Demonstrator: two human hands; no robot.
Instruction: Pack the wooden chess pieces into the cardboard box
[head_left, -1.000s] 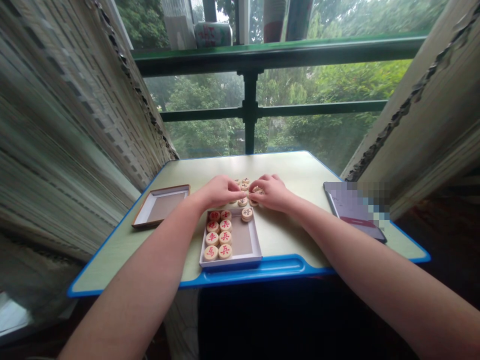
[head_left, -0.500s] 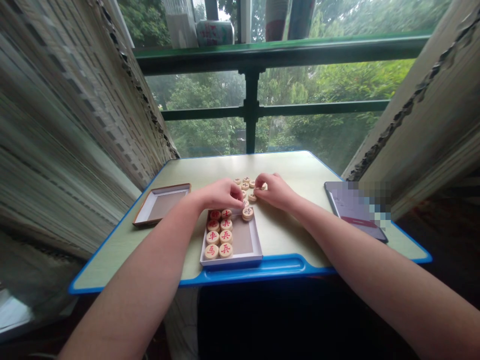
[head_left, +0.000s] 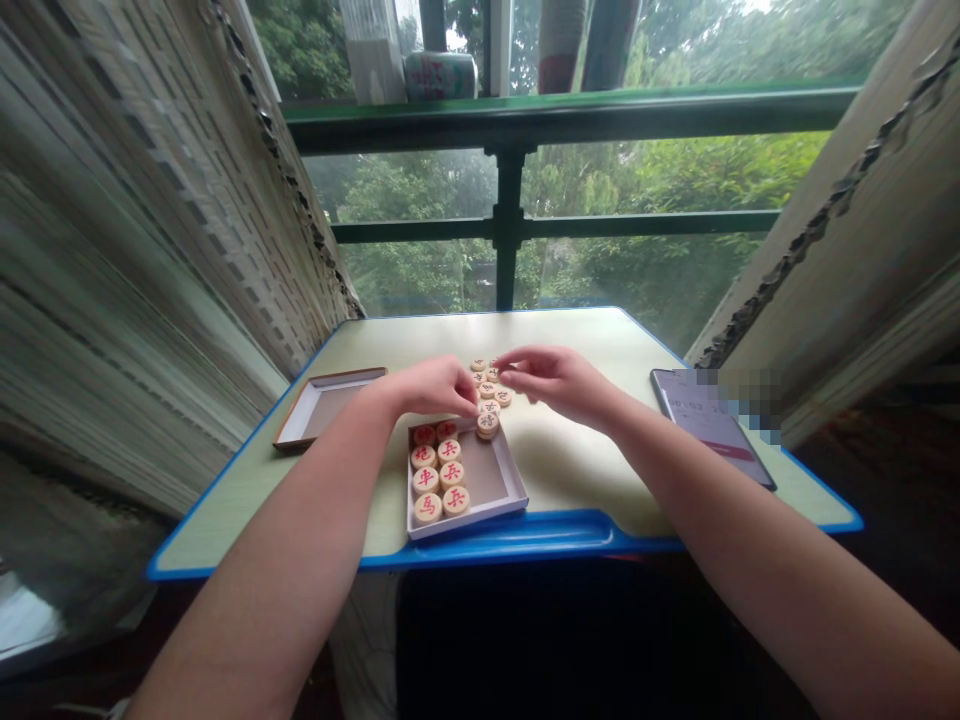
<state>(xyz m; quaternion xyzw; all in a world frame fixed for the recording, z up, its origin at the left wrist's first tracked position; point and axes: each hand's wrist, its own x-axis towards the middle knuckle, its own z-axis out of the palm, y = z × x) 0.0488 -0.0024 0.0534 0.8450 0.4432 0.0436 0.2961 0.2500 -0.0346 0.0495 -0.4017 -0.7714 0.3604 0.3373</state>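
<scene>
Round wooden Chinese chess pieces with red characters (head_left: 451, 473) stand in two columns, stacked, along the left side of a shallow white box (head_left: 504, 515). A black-marked piece (head_left: 487, 423) sits at the box's far right part. My left hand (head_left: 442, 385) is closed, fingertips pinched together at the far edge of the box beside that piece; whatever it grips is hidden. My right hand (head_left: 551, 378) hovers over the loose black-marked pieces (head_left: 488, 391) beyond the box, its fingers stretched out and thumb apart. Part of that group is covered by the right fingers.
An open box lid (head_left: 289, 425) lies on the table's left side, partly behind my left arm. A phone (head_left: 709, 425) rests at the right. The table (head_left: 592, 470) has a raised blue edge in front. Curtains and a green window railing (head_left: 570, 120) surround it.
The box has turned slightly, its near right corner swinging away from me. My right hand has lifted and its fingers have spread from the pieces. My left hand stays pinched by the box.
</scene>
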